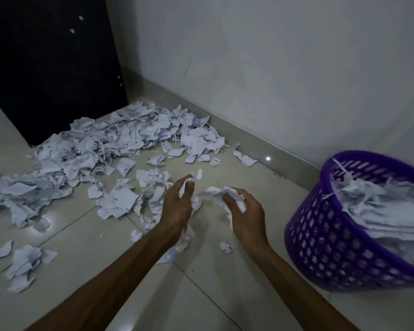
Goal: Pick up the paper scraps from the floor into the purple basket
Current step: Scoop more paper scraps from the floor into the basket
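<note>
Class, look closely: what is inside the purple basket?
The purple basket holds a heap of torn white paper scraps. Whatever lies beneath them is covered.

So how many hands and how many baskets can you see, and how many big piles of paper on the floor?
Hands: 2, the left hand and the right hand, both gripping paper scraps
Purple basket: 1, with paper inside
Big paper pile on the floor: 1, plus loose bits too many to count
Total: 4

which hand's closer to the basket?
Right. The right hand holds scraps just left of the basket; the left hand is farther left, beyond it.
</note>
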